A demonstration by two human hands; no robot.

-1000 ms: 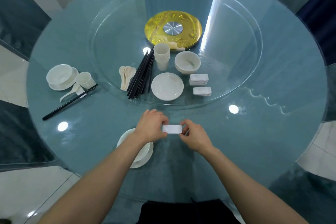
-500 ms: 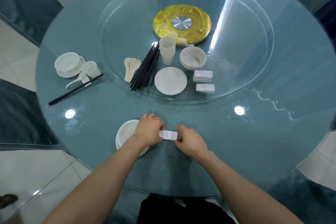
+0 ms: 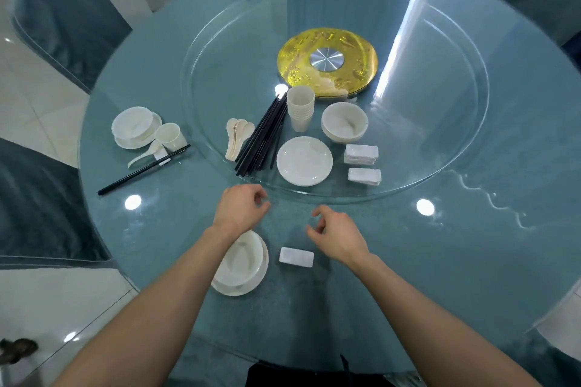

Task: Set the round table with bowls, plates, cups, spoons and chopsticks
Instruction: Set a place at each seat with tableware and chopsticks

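Glass table (image 3: pixel 440 261), chopstick rest (image 3: pixel 296 257) apart from fingers (image 3: pixel 327 214)

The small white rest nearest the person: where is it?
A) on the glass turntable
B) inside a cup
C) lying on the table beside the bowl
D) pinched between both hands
C: the rest lies on the table right of the bowl, and neither the left hand nor the right hand touches it.
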